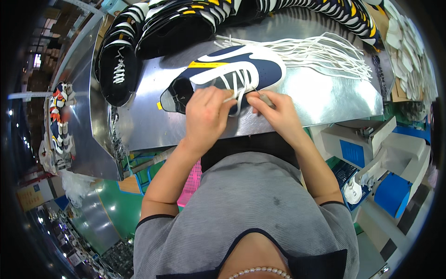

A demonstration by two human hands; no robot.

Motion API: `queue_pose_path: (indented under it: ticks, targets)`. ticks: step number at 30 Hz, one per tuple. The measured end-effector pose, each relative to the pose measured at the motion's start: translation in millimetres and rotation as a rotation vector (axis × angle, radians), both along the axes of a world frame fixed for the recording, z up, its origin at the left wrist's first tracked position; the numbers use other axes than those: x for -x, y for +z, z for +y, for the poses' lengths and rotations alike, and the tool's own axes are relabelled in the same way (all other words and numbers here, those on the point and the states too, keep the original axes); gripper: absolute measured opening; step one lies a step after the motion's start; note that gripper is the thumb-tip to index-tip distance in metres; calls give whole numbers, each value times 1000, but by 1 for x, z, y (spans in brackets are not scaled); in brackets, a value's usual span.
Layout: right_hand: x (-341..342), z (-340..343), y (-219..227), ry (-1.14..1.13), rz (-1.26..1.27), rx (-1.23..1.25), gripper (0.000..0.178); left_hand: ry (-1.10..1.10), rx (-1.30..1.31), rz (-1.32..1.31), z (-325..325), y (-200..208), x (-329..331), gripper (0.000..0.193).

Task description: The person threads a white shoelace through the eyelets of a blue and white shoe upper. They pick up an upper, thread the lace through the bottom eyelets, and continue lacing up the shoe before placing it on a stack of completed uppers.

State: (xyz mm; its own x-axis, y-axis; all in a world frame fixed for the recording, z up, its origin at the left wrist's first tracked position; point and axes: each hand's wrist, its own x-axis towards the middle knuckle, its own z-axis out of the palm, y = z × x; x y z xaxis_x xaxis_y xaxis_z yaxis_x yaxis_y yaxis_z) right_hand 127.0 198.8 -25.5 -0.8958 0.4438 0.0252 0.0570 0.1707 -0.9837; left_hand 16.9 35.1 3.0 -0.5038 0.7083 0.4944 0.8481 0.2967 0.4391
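Note:
A navy, white and yellow shoe upper [267, 69] lies on the metal table in front of me, its toe to the right and its heel opening to the left. White shoelace [237, 80] crosses its throat in several rows. My left hand [206, 111] is closed by the near side of the throat, pinching the lace between thumb and fingers. My right hand [278, 114] grips a small hand tool [266, 99] with a greyish handle. A thin shaft runs from it toward the near eyelet edge; its tip is too small to make out.
Loose white laces [325, 56] lie in a bundle at the back right of the metal table [344, 100]. Stacked black-lined shoe uppers [179, 35] line the back and left. White cut pieces [404, 56] are piled far right. Open boxes [395, 158] stand below the table's right end.

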Motion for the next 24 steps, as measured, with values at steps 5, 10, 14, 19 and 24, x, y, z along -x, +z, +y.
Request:
queue_pose_path:
  ticks: [5,10,14,19,24]
  targets:
    - [4,-5,-1,112,-115,604,20,-70,41,-34,-2,8,-6,19]
    - [-9,-2,-6,532,20,1118,24,-86,-10,-2,-2,11,-2,19]
    - [2,-31,-6,689,389,1617,37,-103,-59,-11,1,13,-4,20]
    - [-32,-33,27,418,-18,1318,30,-29,-77,18,-7,12,7,22]
    - [-70,-27,30,445,-321,48,21,-26,6,-29,-6,4,9,24]
